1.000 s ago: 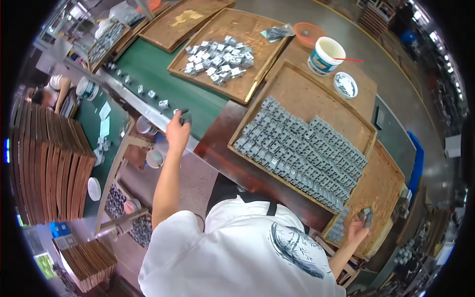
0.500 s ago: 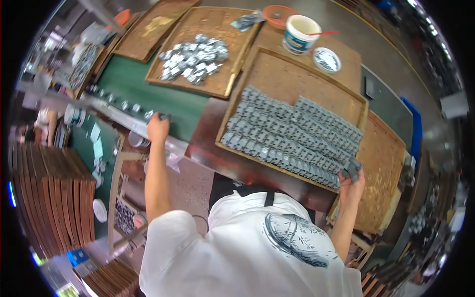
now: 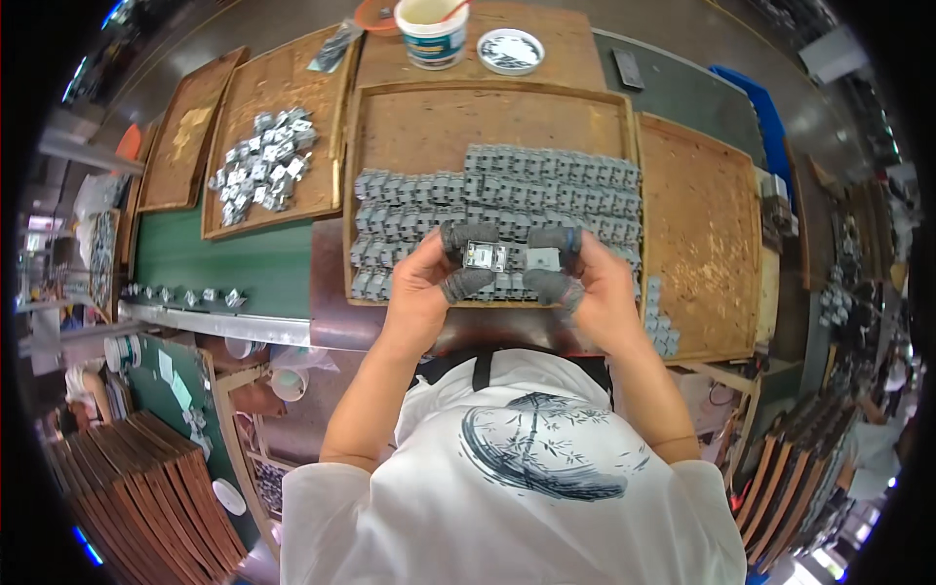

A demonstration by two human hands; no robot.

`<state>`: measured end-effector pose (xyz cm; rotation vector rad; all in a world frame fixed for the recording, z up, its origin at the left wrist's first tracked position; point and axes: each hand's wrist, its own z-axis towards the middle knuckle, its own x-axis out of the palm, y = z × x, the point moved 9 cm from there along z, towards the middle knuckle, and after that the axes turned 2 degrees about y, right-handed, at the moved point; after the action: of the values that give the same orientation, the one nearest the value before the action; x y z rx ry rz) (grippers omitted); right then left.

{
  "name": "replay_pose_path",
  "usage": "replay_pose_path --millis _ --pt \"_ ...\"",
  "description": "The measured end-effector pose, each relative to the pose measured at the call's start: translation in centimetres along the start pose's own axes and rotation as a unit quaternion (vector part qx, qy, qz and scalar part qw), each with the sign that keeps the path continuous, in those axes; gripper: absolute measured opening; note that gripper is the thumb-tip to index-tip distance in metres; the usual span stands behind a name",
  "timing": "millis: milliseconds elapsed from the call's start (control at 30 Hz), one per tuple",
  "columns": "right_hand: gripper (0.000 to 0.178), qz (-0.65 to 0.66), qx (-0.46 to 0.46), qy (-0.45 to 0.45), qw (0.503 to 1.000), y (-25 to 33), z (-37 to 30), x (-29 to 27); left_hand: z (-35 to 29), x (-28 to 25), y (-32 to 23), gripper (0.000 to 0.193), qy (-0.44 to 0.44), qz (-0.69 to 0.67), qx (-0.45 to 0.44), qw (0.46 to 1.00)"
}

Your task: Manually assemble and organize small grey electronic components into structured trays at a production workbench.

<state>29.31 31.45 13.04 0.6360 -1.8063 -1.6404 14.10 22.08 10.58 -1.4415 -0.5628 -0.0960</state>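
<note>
My left hand [image 3: 427, 278], with grey coverings on its thumb and finger, pinches a small silver metal part [image 3: 485, 255] with a pale, open-looking face. Just to its right, my right hand [image 3: 598, 283] holds a small grey block-shaped part [image 3: 542, 258] between covered thumb and finger. The two parts are close together, with a narrow gap between them. Both hands are above the near side of a wooden tray [image 3: 497, 87]. Rows of grey block-shaped parts [image 3: 556, 175] fill much of that tray, and the hands hide some of them.
On the left, a wooden tray [image 3: 220, 166] carries a heap of silver parts [image 3: 263, 161]. Several silver pieces [image 3: 210, 294] line the green belt's [image 3: 166, 244] near edge. Behind the middle tray stand a white bucket [image 3: 432, 44] and a dish [image 3: 511, 52]. Another tray [image 3: 697, 234] lies right.
My left hand has come from the green belt to the middle, bringing a silver part. My right hand has moved left from the tray's right corner with a grey part. The view has turned.
</note>
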Motion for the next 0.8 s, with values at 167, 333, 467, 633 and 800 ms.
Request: replay_pose_path --millis 167,333,467,633,800 --pt "0.033 -0.426 -0.122 -0.021 0.896 3.3 -1.4 -1.3 0.6 3.2 1.0 0.040 0.045 0.005 -0.044 0.998" --pt "0.027 -0.447 -0.163 -0.042 0.879 4.4 -2.4 -1.7 1.3 5.7 1.1 0.039 0.088 0.099 -0.016 0.991" --pt "0.027 -0.496 -0.217 -0.076 0.837 3.3 -2.9 -1.7 1.1 6.9 2.7 0.043 0.090 0.194 0.002 0.977" --pt "0.027 -0.498 -0.215 -0.130 0.830 0.3 -2.9 -2.7 1.3 7.2 3.5 0.048 0.049 0.312 0.016 0.949" --pt "0.027 -0.426 -0.137 -0.091 0.889 -0.4 -2.5 -4.7 2.1 6.7 5.1 0.049 0.061 0.153 -0.075 0.983"
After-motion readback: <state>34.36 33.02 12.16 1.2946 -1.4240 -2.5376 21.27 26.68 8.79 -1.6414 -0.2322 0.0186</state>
